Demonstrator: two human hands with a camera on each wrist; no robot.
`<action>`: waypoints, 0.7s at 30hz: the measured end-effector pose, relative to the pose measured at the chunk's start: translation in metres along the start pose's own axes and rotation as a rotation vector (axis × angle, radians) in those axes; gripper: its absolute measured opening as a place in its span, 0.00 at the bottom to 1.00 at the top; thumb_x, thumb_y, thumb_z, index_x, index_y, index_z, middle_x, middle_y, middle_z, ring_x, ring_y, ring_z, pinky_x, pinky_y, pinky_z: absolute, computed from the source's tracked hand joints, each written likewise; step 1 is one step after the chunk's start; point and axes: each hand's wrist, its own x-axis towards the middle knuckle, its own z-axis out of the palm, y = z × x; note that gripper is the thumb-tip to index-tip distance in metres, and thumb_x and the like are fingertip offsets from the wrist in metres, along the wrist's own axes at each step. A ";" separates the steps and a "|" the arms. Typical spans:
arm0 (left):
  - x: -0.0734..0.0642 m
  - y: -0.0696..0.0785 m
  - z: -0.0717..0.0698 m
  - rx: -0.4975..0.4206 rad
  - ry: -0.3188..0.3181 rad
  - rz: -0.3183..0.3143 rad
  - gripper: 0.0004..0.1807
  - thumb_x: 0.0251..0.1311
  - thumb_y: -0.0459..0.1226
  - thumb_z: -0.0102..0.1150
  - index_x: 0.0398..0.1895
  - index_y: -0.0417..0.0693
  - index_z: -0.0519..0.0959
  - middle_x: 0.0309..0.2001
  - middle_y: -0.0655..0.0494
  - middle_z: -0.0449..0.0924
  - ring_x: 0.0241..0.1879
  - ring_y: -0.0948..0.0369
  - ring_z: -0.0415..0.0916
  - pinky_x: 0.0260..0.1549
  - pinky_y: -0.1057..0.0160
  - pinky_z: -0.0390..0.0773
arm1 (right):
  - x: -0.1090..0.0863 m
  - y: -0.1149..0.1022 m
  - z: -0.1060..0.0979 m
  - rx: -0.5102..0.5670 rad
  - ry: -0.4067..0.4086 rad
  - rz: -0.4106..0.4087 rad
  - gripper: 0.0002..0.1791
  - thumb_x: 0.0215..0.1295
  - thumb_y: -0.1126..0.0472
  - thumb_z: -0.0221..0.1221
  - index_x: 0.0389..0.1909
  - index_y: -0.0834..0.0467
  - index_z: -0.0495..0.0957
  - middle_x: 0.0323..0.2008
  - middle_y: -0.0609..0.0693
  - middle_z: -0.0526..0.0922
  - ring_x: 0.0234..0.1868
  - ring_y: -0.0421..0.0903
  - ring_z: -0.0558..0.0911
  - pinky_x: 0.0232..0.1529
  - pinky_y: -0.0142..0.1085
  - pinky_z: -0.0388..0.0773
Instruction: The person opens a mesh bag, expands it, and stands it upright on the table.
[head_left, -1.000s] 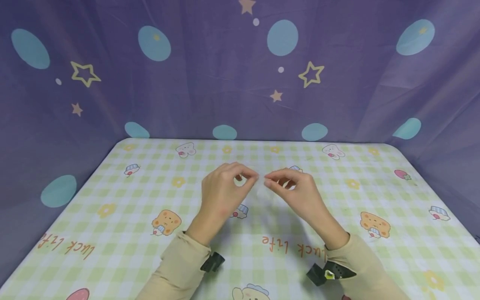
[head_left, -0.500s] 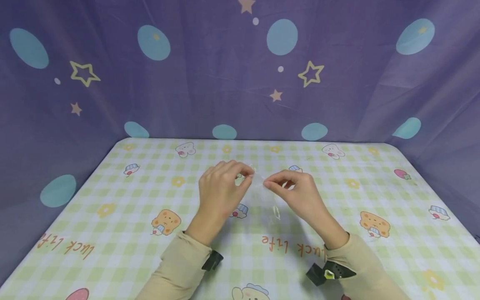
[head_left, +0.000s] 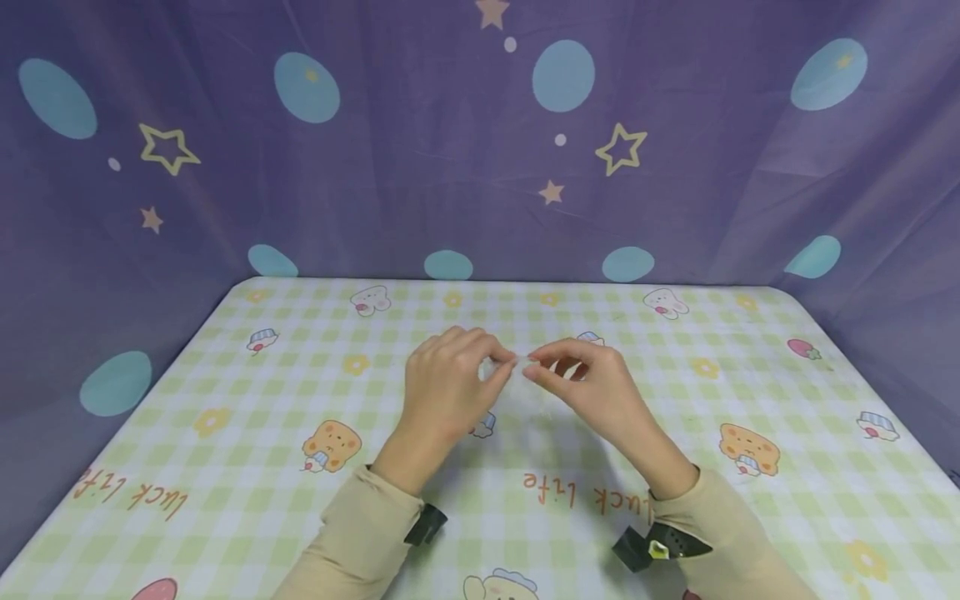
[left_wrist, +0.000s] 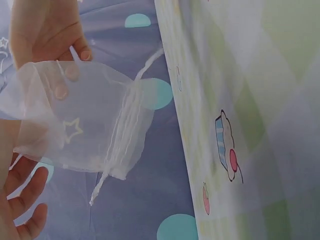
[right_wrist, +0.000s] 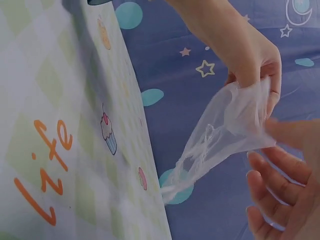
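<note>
One bag (left_wrist: 95, 112), sheer white, with drawstrings (left_wrist: 98, 189), hung above the tabletop (head_left: 225, 533), just right of centre in the head frame. Left hand (head_left: 450, 383): fingers pinched on the bag's edge; right hand (head_left: 592, 383): fingers pinched on it too, near the left's.

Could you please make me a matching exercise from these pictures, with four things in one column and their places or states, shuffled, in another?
Things:
1. Purple fabric curtain with blue ovals and stars
2. Beige fabric sleeves
3. Sheer white drawstring pouch
4. Green-and-white checked tablecloth

Places or states:
a. Pinched by the left-hand grip and right-hand grip
b. Spread out below both grips
c. Hanging as the backdrop
d. Ending short of both grips

Pairs: 1-c, 2-d, 3-a, 4-b
</note>
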 end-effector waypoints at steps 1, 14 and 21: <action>0.000 0.000 0.000 0.002 0.008 -0.001 0.06 0.50 0.41 0.76 0.27 0.57 0.86 0.28 0.66 0.84 0.27 0.62 0.78 0.25 0.64 0.75 | 0.000 -0.001 0.000 0.005 -0.011 0.024 0.09 0.62 0.52 0.68 0.40 0.52 0.87 0.33 0.43 0.85 0.33 0.42 0.79 0.37 0.40 0.78; 0.002 -0.002 0.000 -0.098 0.038 -0.062 0.04 0.54 0.41 0.72 0.29 0.57 0.85 0.25 0.66 0.83 0.24 0.65 0.76 0.21 0.66 0.71 | 0.000 0.001 0.000 -0.063 0.025 0.007 0.03 0.64 0.63 0.66 0.36 0.56 0.87 0.33 0.46 0.87 0.31 0.41 0.81 0.34 0.36 0.77; 0.001 0.000 0.000 -0.101 -0.112 -0.042 0.08 0.57 0.45 0.70 0.39 0.60 0.87 0.28 0.69 0.82 0.28 0.66 0.76 0.22 0.67 0.72 | 0.001 0.003 0.000 -0.114 0.069 -0.028 0.03 0.62 0.60 0.68 0.33 0.55 0.87 0.30 0.44 0.86 0.30 0.41 0.80 0.36 0.39 0.77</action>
